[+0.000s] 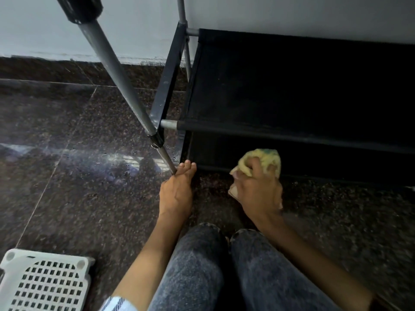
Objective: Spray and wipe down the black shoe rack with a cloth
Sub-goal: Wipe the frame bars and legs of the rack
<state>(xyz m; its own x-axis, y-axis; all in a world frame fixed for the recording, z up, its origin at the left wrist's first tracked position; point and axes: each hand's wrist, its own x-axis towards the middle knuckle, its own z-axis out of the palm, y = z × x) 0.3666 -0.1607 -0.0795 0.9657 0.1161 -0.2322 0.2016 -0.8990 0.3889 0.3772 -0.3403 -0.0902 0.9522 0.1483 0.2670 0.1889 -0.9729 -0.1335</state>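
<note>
The black shoe rack is seen standing on a dark speckled stone floor against a pale wall, with its fabric shelf stretched between grey metal tubes and a lower shelf in deep shadow beneath it. A grey front pole of the rack is seen slanting from the upper left down to the floor, passing through a black corner joint just beside the front shelf tube. The left hand is laid near the foot of this pole, its fingers held straight and together with the fingertips touching the pole's lower end; nothing is gripped by it. The right hand is curled tightly round a crumpled yellow cloth, which is bunched up between the fingers and thumb and held against, or just in front of, the lower front edge of the rack; whether the cloth is actually touching the rack cannot be told. Both forearms are extended forward over knees clothed in blue jeans. A white plastic basket with a grid of square holes is seen on the floor at the lower left, well apart from the rack. Small droplets are visible on the floor near the foot of the pole.
</note>
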